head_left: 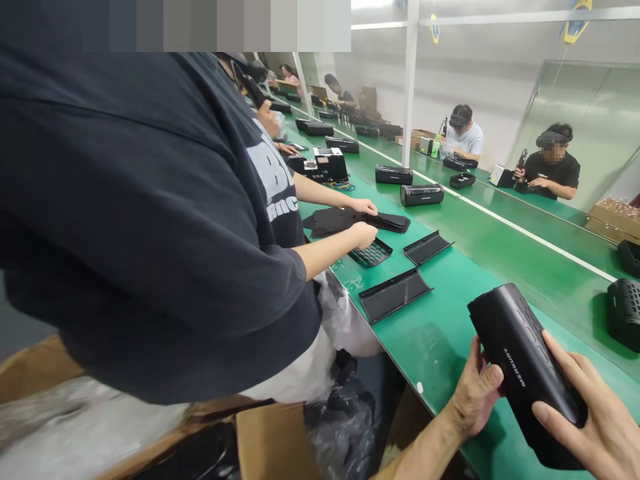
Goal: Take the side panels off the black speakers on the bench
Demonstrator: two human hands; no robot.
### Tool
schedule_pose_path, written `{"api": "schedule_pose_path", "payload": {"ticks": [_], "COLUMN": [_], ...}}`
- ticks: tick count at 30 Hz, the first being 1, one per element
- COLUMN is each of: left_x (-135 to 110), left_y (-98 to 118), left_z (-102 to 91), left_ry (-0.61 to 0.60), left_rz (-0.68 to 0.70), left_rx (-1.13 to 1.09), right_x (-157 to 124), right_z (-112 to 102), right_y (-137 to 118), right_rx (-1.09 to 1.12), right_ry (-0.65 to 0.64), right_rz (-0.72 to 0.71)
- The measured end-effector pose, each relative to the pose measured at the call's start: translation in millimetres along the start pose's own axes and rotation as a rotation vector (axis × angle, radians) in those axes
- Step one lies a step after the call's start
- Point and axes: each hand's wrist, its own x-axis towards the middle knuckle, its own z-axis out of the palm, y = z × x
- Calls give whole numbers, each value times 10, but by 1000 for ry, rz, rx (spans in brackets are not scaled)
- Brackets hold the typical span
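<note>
The person's left hand [473,390] and right hand [593,420] are both closed around a black portable speaker [520,360], holding it between them, tilted, above the near end of the green worktop [450,353]. The left hand cups the speaker's lower side with its thumb curled onto the body, while the right hand spreads its fingers across the far side near the bottom end. Pale lettering and a patch of small holes show on the speaker's face. Just beyond, a co-worker [150,200] in a dark T-shirt leans over the worktop, both hands [363,227] on a soft black sheet [340,221]. Near that co-worker's hands lie a black grille panel [371,252] and two flat black trays [395,295]. More black speakers [395,175] stand farther along the worktop, and another [625,313] sits at the right edge of the view. A cardboard box [273,443] stands on the floor below, and two seated workers [463,133] are at a bench across the way.
</note>
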Motion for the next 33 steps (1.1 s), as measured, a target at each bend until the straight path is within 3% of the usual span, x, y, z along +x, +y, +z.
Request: {"api": "schedule_pose_path", "payload": {"ticks": [5,9,11,14,17,19,21,24,26,28,30,33], "left_x": [61,80,82,96,112,122,144,222,293,356,398,416], "left_y": [121,142,138,114,72,89,206,585,876,1084,1160,1082], "left_z": [71,94,83,80,104,96,52,-32,-56,-44,-14,8], "left_ry": [-88,-27,35,134,166,166,154,111,34,-81,-150,-132], "left_rz": [-116,-116,-72,-19,-12,-32,-55,2,46,-2,-62,-41], "left_rx": [-1,-33,-47,-49,-12,50,142,369,553,674,707,689], "right_x": [151,139,20,-187,-258,-241,-239,-319,-394,-446,-464,-435], "right_z": [-140,-184,-71,289,651,742,687,474,363,322,331,325], "right_y": [21,109,157,182,156,145,162,239,310,383,451,501], "right_rx": [48,129,204,252,201,204,243,300,321,330,339,379], "right_ry": [-78,-154,-49,255,505,600,582,473,422,394,391,400], "right_rz": [25,29,36,98,109,92,127,228,249,241,231,227]}}
